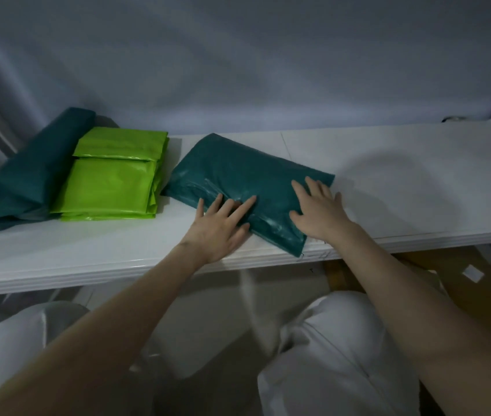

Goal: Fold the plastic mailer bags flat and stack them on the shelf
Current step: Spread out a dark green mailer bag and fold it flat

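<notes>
Behind everything hangs a grey-blue cloth backdrop [238, 61], which fills the upper part of the view. Below it runs the white shelf [403, 181], a long flat board with a ribbed front edge, going from the left side to the right side. Under the shelf, near the camera, are the person's knees in white trousers [343, 340], and at the lower right a brown cardboard piece [478, 280] with a small white label on it

On the shelf lie three groups of mailer bags. At the far left is a loose heap of dark teal bags [28, 175], partly rolled and partly spread, with one end hanging toward the left edge. Just beside it, and lying partly over it, is a neat stack of bright green bags [112, 181], folded flat, the top one showing a folded flap. Whether any bag has something inside cannot be told; they all look flat

Right of the green stack, near but apart from it, lies the folded teal bag [238, 172], turned at an angle, with its near corner reaching over the front edge of the shelf. Both hands rest on it with straight, spread fingers and grip nothing. The left hand [223, 226] presses its near left part, and the right hand [319, 211] presses its right part, close to the right edge
</notes>
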{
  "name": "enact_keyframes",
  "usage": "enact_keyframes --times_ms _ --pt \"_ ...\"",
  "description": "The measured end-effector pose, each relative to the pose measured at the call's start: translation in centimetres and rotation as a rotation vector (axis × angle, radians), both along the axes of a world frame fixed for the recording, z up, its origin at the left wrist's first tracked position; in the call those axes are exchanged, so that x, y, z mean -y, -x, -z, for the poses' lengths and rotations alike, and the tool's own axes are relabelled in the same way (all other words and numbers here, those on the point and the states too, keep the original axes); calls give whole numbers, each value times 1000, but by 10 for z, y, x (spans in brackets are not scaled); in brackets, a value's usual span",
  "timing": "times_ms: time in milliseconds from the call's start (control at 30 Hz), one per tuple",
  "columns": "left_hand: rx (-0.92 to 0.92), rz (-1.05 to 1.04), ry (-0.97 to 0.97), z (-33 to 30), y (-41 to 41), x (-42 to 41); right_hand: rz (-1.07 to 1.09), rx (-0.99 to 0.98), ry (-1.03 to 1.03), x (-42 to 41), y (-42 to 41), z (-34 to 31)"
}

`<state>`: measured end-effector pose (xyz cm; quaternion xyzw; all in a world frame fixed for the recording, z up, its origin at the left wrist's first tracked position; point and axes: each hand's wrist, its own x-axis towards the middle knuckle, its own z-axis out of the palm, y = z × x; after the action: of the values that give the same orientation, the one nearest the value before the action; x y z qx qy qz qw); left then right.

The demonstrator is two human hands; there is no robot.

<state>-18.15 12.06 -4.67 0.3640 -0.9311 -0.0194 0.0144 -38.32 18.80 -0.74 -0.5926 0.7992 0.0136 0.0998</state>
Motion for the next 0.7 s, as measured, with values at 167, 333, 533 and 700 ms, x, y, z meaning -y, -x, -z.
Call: enact_keyframes --times_ms 167,333,533,700 --pt "75 -61 54 3 -22 16 -93 18 -86 7 -10 5" --pt "109 -142 15 -1 -27 22 -197 -44 -47 14 -36 7" --pt "72 -237 10 4 -24 38 -208 -128 65 31 -60 9" --pt "52 -222 119 6 -34 59 -191 30 60 56 -77 20"
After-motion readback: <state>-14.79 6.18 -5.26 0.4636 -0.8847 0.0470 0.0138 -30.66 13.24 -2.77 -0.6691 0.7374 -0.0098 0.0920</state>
